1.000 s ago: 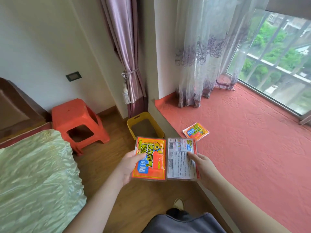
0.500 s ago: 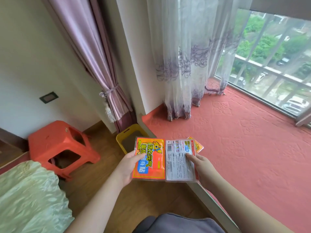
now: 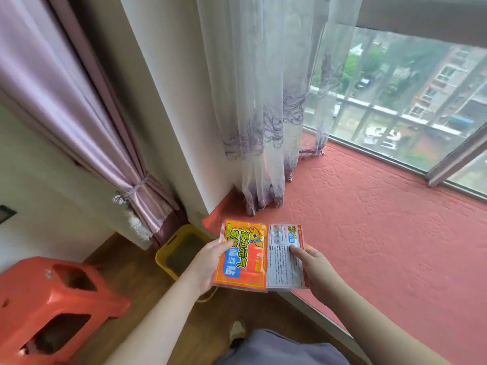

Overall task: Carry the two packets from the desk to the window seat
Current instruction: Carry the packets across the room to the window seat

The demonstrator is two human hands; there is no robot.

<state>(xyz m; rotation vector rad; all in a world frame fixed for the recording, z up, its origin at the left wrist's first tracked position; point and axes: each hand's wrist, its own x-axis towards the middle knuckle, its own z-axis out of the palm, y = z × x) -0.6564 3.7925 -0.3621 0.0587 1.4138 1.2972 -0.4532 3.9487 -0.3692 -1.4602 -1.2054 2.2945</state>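
My left hand (image 3: 208,264) grips an orange packet (image 3: 245,262) with yellow and blue print, front side up. My right hand (image 3: 313,267) grips a second packet (image 3: 283,259), turned to its white printed back. The two packets are side by side, held over the front edge of the red window seat (image 3: 382,233). A third packet that lay on the seat is hidden behind them, apart from a small orange corner near my right thumb.
A yellow bin (image 3: 181,248) stands on the wood floor against the seat's side. An orange plastic stool (image 3: 52,299) is at the lower left. Sheer curtains (image 3: 263,127) hang onto the seat's back corner, and a tied purple curtain (image 3: 126,164) hangs left.
I have stepped closer to the window seat and the view has tilted up. The packets stay in both hands and now cover the packet lying on the seat.
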